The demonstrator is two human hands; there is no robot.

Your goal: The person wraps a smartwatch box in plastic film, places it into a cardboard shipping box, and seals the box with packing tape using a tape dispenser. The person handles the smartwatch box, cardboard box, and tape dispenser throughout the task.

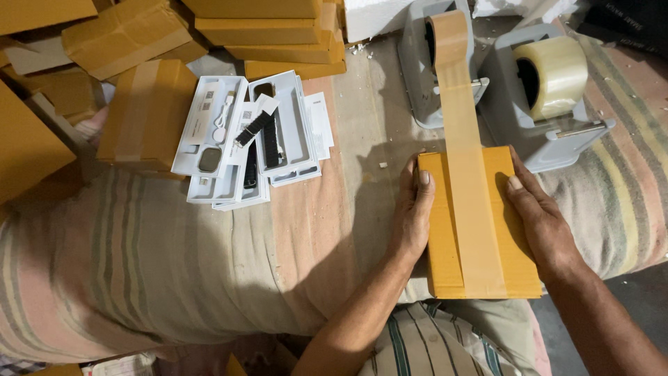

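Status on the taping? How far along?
Done: taped boxes are stacked at the back. In hand: the left hand and right hand grip a box with brown tape laid down its top, uncut from the dispenser. Left: cutting that strip, and the open white trays with watch parts are unboxed.

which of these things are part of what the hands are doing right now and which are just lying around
In use:
- cardboard box, gripped by left hand and right hand
- brown tape strip running down the lid
- tape dispenser feeding it

Lying about:
- clear tape roll on its own dispenser
- white trays with watch parts
- stacked cardboard boxes
- striped cloth
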